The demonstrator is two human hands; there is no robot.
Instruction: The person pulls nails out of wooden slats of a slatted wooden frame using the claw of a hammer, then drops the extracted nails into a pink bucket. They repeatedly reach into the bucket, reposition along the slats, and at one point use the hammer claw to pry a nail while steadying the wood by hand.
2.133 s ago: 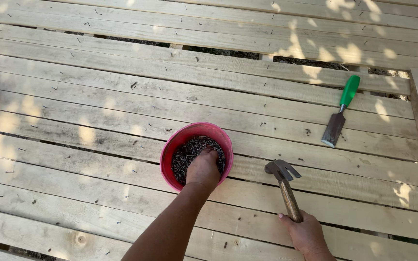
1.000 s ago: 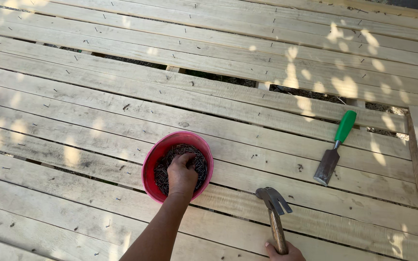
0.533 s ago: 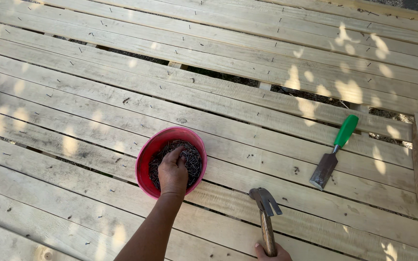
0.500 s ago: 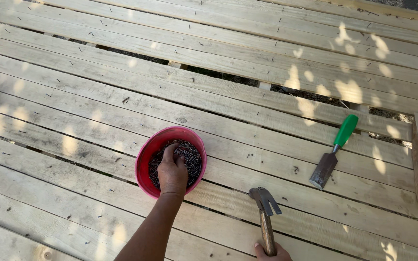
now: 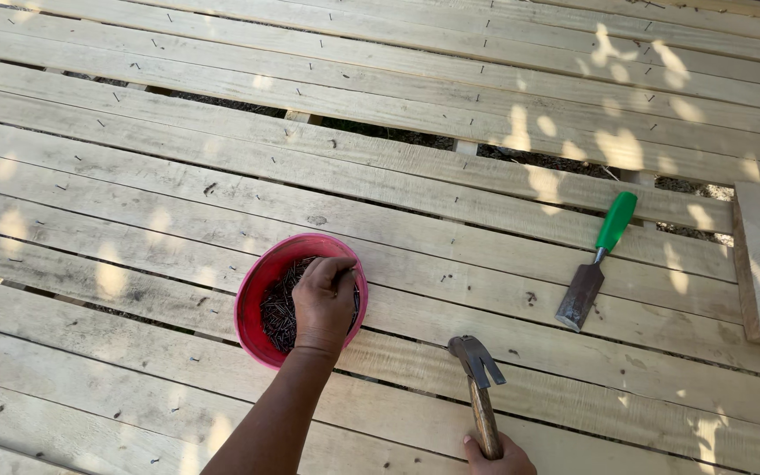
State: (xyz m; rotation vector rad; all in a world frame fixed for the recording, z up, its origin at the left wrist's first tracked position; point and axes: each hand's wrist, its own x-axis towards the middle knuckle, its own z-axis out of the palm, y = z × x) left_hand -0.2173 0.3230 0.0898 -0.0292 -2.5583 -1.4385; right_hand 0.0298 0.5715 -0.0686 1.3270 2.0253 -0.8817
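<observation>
Pink bowl [image 5: 257, 290] of dark nails [image 5: 279, 308] on plank deck [image 5: 134, 176]. Left hand [image 5: 323, 299] inside bowl, fingers curled onto nails. Right of bowl: right hand [image 5: 499, 456] clamped on claw hammer [image 5: 478, 387]. Farther right, green-handled chisel [image 5: 595, 262] lies flat.

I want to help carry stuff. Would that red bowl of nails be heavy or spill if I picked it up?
Probably heavy for its size: the red bowl looks well filled with dark nails. It has no lid, so tilting it would likely spill them. The nails look loose and pointy; the left hand is reaching in among them, so go carefully.
</observation>
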